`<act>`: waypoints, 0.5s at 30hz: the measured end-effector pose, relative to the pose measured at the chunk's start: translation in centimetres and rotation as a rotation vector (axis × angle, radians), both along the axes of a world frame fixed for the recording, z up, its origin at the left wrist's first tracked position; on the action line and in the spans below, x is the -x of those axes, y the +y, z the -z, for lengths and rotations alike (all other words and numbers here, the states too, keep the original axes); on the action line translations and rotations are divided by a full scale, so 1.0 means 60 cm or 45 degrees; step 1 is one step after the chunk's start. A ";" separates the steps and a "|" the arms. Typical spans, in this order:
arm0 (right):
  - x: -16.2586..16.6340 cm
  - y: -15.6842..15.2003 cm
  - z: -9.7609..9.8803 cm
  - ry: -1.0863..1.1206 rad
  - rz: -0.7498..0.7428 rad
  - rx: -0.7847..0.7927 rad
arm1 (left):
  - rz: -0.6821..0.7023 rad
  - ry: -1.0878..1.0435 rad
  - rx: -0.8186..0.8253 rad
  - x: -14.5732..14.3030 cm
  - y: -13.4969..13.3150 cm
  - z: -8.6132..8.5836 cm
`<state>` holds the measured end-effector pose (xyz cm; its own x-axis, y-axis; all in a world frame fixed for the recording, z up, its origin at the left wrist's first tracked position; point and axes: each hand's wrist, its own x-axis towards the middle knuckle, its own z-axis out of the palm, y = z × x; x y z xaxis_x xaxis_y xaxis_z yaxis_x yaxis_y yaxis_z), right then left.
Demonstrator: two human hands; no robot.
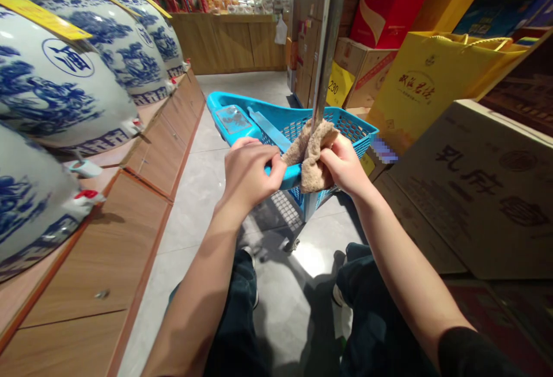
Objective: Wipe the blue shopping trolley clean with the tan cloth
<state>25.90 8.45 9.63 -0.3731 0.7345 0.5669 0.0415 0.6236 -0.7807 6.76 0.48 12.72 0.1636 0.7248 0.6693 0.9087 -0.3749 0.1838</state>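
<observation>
In front of me is a blue plastic shopping cart (235, 103) with a mesh basket and a tall metal pole (325, 49) rising at its near corner. My left hand (253, 170) is closed around the cart's blue handle rim. A brown cloth (318, 155) is bunched against the rim at the foot of the pole. My right hand (343, 164) grips this cloth, thumb on top; its other fingers are partly hidden behind the fabric. The cloth's left end reaches close to my left thumb.
Large blue-and-white porcelain jars (56, 89) line a wooden cabinet (86, 250) on the left. Stacked cartons (470, 181) and a yellow gift bag (432, 83) crowd the right. Beyond the cart, a wooden counter (228, 43) bears packaged goods. Grey tiled floor (190, 204) runs between.
</observation>
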 end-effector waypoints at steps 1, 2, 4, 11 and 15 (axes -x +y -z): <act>-0.009 0.012 0.003 -0.061 -0.050 0.017 | 0.003 -0.003 -0.008 0.000 0.000 0.000; -0.019 0.024 0.006 -0.130 -0.095 0.042 | 0.003 -0.006 -0.014 0.000 0.000 0.001; -0.034 0.038 0.008 -0.242 -0.139 0.087 | -0.003 -0.010 -0.022 -0.001 0.001 0.003; -0.005 0.001 -0.025 -0.010 0.003 -0.091 | 0.006 -0.031 -0.052 -0.001 0.001 0.009; 0.005 0.007 -0.020 -0.035 -0.102 -0.039 | 0.016 -0.049 -0.043 0.002 0.002 0.010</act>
